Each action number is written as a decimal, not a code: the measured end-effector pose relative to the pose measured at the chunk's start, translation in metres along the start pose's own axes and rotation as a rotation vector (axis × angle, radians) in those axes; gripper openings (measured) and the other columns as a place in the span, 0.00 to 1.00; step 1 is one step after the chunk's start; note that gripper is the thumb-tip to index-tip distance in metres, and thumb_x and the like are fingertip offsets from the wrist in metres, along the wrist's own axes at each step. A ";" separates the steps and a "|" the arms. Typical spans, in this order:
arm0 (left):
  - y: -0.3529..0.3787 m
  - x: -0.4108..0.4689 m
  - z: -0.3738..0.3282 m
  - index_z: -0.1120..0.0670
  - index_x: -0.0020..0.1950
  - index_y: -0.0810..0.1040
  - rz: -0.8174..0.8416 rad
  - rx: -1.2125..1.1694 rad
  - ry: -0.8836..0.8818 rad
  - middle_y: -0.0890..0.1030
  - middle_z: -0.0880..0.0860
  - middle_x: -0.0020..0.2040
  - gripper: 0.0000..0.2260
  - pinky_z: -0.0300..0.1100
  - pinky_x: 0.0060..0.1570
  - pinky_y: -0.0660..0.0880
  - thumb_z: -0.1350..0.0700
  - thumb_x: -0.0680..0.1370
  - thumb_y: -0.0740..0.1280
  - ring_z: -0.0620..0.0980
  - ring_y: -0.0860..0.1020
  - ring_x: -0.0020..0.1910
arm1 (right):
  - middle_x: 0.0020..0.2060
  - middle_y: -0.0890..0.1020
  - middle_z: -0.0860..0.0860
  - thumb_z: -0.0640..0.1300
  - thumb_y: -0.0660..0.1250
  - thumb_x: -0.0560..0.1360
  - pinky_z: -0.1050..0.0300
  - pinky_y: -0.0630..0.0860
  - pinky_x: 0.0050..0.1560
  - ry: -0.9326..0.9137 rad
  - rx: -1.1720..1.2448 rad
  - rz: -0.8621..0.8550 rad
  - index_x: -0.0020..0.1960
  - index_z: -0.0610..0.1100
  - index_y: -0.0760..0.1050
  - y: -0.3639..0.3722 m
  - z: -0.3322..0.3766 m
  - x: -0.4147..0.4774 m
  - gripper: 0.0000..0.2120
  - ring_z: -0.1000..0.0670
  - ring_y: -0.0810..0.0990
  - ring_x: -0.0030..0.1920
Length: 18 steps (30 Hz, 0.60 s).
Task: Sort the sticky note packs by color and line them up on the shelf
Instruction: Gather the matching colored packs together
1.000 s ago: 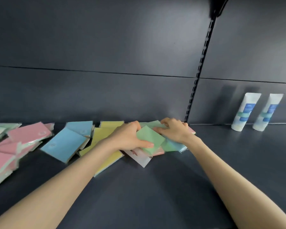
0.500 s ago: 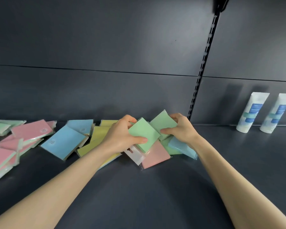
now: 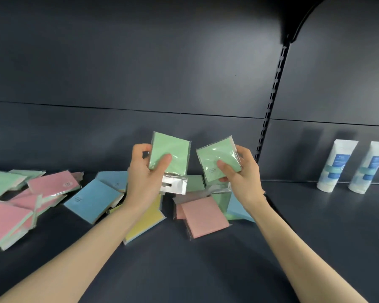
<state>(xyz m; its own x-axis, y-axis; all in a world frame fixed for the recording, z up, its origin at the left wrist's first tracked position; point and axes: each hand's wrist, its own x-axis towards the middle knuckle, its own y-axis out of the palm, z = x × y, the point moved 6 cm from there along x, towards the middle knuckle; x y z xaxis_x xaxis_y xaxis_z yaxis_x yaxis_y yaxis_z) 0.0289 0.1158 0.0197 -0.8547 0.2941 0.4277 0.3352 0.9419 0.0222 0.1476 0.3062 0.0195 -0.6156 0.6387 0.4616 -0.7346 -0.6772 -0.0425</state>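
Head view: the left hand [image 3: 144, 171] and right hand [image 3: 241, 171] are each gripping a green pack [image 3: 170, 153], lifted clear. Next, I judge, they need lining up on the shelf [image 3: 206, 270].

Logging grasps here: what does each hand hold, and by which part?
Left hand pinches one green pack at its lower left, thumb in front; right hand pinches a second green pack at its lower right.
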 end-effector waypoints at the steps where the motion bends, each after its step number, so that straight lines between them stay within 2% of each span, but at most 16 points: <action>1: -0.003 0.002 -0.004 0.43 0.48 0.67 -0.018 0.004 0.021 0.84 0.47 0.45 0.13 0.60 0.44 0.78 0.56 0.75 0.70 0.55 0.82 0.44 | 0.52 0.79 0.50 0.36 0.68 0.75 0.61 0.79 0.35 -0.006 0.008 0.009 0.60 0.46 0.69 0.002 0.001 -0.001 0.16 0.52 0.82 0.43; 4: -0.014 0.004 -0.017 0.44 0.49 0.68 -0.063 0.043 0.092 0.83 0.47 0.43 0.12 0.57 0.36 0.79 0.57 0.76 0.69 0.61 0.81 0.42 | 0.50 0.80 0.50 0.35 0.67 0.75 0.63 0.78 0.32 0.003 0.039 0.022 0.59 0.46 0.70 0.008 0.004 -0.005 0.15 0.52 0.83 0.42; 7: -0.032 0.004 -0.027 0.45 0.50 0.71 -0.086 0.056 0.115 0.83 0.49 0.44 0.10 0.45 0.26 0.77 0.56 0.76 0.69 0.55 0.82 0.39 | 0.50 0.80 0.51 0.36 0.67 0.76 0.62 0.78 0.31 0.002 0.042 0.049 0.57 0.47 0.70 0.017 0.010 -0.008 0.13 0.50 0.83 0.42; 10: -0.056 0.000 -0.035 0.45 0.51 0.72 -0.081 0.106 0.135 0.83 0.50 0.44 0.09 0.43 0.27 0.76 0.56 0.76 0.69 0.51 0.81 0.37 | 0.51 0.80 0.48 0.38 0.67 0.76 0.57 0.80 0.33 -0.021 0.005 0.105 0.58 0.46 0.69 0.033 0.020 -0.010 0.13 0.48 0.82 0.41; 13: -0.083 -0.003 -0.039 0.51 0.53 0.73 -0.091 0.152 0.146 0.81 0.50 0.40 0.08 0.38 0.24 0.71 0.55 0.76 0.69 0.46 0.76 0.30 | 0.47 0.81 0.48 0.39 0.68 0.75 0.58 0.78 0.33 -0.041 -0.023 0.149 0.57 0.45 0.70 0.055 0.030 -0.017 0.12 0.51 0.81 0.39; 15: -0.103 -0.004 -0.043 0.52 0.54 0.73 -0.096 0.176 0.152 0.80 0.55 0.40 0.09 0.36 0.22 0.69 0.55 0.76 0.68 0.49 0.73 0.30 | 0.45 0.82 0.49 0.40 0.68 0.75 0.55 0.79 0.35 -0.049 -0.047 0.156 0.57 0.44 0.70 0.070 0.038 -0.022 0.12 0.53 0.81 0.38; 18: -0.136 -0.008 -0.048 0.50 0.53 0.73 -0.085 0.191 0.174 0.80 0.60 0.42 0.07 0.39 0.22 0.69 0.55 0.77 0.68 0.55 0.73 0.31 | 0.44 0.82 0.50 0.40 0.68 0.75 0.54 0.79 0.35 -0.052 -0.066 0.175 0.57 0.45 0.70 0.098 0.051 -0.033 0.12 0.50 0.82 0.39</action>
<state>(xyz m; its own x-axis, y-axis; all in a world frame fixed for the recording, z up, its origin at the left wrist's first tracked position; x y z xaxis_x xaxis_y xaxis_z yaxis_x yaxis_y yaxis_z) 0.0093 -0.0220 0.0564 -0.7902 0.1955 0.5808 0.1699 0.9805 -0.0990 0.1109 0.2002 0.0453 -0.7210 0.4926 0.4873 -0.6361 -0.7495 -0.1836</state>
